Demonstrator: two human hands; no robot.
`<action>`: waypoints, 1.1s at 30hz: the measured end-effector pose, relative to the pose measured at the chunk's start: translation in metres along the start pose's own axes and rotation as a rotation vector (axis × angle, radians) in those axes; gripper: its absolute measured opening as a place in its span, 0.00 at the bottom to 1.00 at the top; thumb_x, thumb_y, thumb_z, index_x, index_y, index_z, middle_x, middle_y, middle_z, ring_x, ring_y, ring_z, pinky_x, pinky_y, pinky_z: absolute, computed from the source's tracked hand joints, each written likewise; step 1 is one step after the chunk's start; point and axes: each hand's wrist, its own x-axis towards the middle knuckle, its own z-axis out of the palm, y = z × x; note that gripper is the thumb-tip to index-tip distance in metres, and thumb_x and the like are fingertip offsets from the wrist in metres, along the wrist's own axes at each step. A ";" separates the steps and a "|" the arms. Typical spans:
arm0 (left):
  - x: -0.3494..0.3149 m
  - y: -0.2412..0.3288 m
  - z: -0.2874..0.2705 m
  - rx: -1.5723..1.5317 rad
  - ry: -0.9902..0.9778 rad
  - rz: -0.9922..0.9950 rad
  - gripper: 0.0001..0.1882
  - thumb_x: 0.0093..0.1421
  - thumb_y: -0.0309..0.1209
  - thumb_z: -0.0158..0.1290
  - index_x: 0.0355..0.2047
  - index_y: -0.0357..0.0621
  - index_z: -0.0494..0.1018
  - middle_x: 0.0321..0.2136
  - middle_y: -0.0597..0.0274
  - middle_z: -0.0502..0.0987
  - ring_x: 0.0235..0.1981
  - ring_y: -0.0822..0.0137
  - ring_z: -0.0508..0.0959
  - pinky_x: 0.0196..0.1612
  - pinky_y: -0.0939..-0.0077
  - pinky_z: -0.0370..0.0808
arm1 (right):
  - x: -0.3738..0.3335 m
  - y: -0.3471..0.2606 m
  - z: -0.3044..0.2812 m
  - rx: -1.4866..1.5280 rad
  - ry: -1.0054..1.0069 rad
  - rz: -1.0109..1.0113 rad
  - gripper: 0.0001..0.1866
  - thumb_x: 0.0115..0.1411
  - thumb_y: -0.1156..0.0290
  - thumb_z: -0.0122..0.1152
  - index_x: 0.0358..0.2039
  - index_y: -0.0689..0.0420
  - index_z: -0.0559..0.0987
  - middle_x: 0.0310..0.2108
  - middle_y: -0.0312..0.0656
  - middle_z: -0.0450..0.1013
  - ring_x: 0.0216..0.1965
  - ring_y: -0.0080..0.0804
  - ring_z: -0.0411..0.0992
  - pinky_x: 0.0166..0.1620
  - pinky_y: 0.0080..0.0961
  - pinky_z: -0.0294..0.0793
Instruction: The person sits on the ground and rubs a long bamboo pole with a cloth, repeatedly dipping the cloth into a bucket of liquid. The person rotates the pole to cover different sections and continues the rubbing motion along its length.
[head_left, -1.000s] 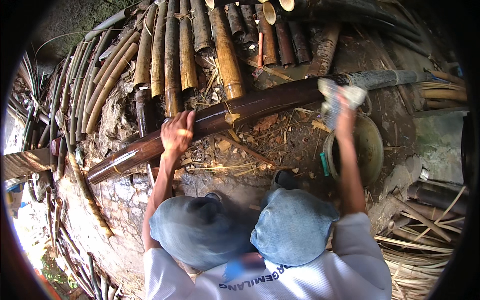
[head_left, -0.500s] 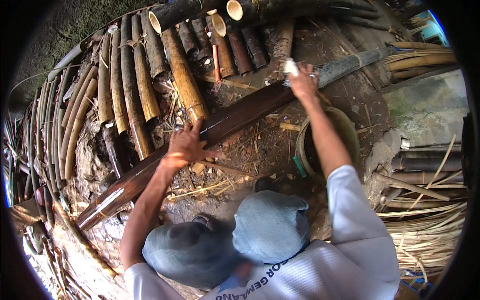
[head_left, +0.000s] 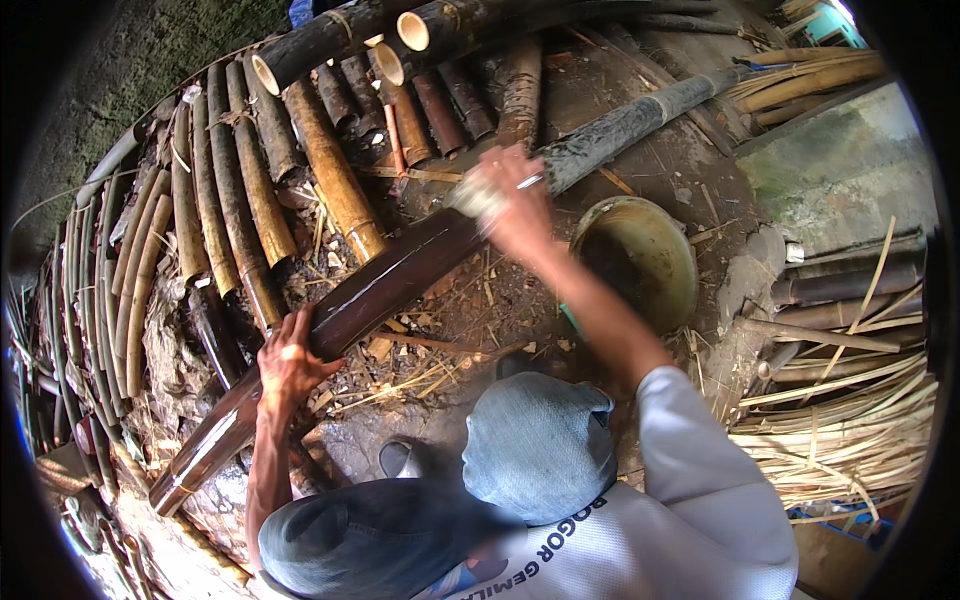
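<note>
A long bamboo pole [head_left: 385, 283] slants from the lower left to the upper right. Its near stretch is dark, wet and glossy; the far stretch is dusty grey. My right hand [head_left: 520, 205] is closed on a whitish scrubbing pad [head_left: 480, 198], pressed against the pole where dark meets grey; motion blurs it and hides its exact kind. Over the lower part of the pole lies my left hand [head_left: 290, 355], fingers curved across the top and thumb along the near side. Beside my right forearm stands a round bucket [head_left: 685, 275], partly covered by that arm.
Several cut bamboo lengths [head_left: 335, 170] lie beyond the pole, with thick hollow culms [head_left: 330, 40] at the far edge. Split bamboo strips [head_left: 830, 450] are heaped at right, below a concrete block [head_left: 830, 160]. Shavings [head_left: 430, 380] litter the ground before my knees.
My right hand has drawn the pad along the pole toward me, from the grey part's edge leftward. My left hand has slid down the pole to the lower left. The view has shifted slightly.
</note>
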 end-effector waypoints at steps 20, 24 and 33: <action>-0.075 -0.053 0.031 0.103 0.279 -0.096 0.62 0.29 0.33 0.78 0.69 0.49 0.62 0.61 0.55 0.71 0.62 0.49 0.70 0.67 0.55 0.67 | 0.056 0.085 -0.054 -0.180 -0.280 0.413 0.30 0.61 0.44 0.61 0.52 0.56 0.80 0.47 0.52 0.80 0.50 0.55 0.77 0.52 0.46 0.77; -0.086 -0.057 0.032 0.108 0.312 -0.117 0.62 0.28 0.27 0.78 0.69 0.47 0.62 0.62 0.54 0.70 0.63 0.49 0.69 0.67 0.55 0.67 | 0.014 -0.115 -0.010 -0.025 -0.574 0.165 0.33 0.56 0.37 0.62 0.46 0.54 0.85 0.44 0.51 0.81 0.47 0.53 0.78 0.50 0.42 0.76; -0.084 -0.056 0.056 0.164 0.458 -0.093 0.58 0.31 0.27 0.76 0.68 0.45 0.65 0.62 0.52 0.72 0.64 0.50 0.69 0.70 0.53 0.64 | 0.054 0.055 -0.018 -0.245 -0.375 0.375 0.43 0.68 0.43 0.56 0.73 0.58 0.59 0.67 0.55 0.67 0.60 0.54 0.73 0.62 0.57 0.69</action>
